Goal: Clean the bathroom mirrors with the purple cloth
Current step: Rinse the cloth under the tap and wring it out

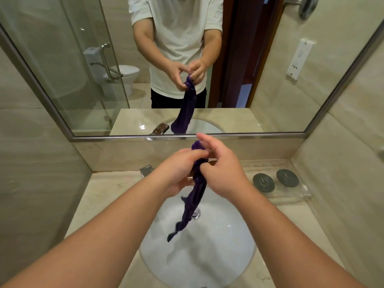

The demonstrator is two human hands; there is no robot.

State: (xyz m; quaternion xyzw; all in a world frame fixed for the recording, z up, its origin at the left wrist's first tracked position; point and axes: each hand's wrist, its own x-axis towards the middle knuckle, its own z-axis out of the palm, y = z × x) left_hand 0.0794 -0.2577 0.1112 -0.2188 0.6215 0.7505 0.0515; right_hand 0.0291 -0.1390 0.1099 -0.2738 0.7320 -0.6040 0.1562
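Head view: both hands hold purple cloth (194,200) hanging lengthwise down.

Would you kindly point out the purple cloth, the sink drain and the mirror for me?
purple cloth (193,204), head view, hanging middle of the twisted strip.
sink drain (197,214), head view, chrome rim just right of the cloth.
mirror (249,135), head view, bottom metal frame.

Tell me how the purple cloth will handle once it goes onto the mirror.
Probably very floppy: the purple cloth hangs limp in a twisted rope from both hands over the sink. Likely light, since the left hand and right hand hold it with fingers alone. It should need bunching or spreading to wipe the mirror.
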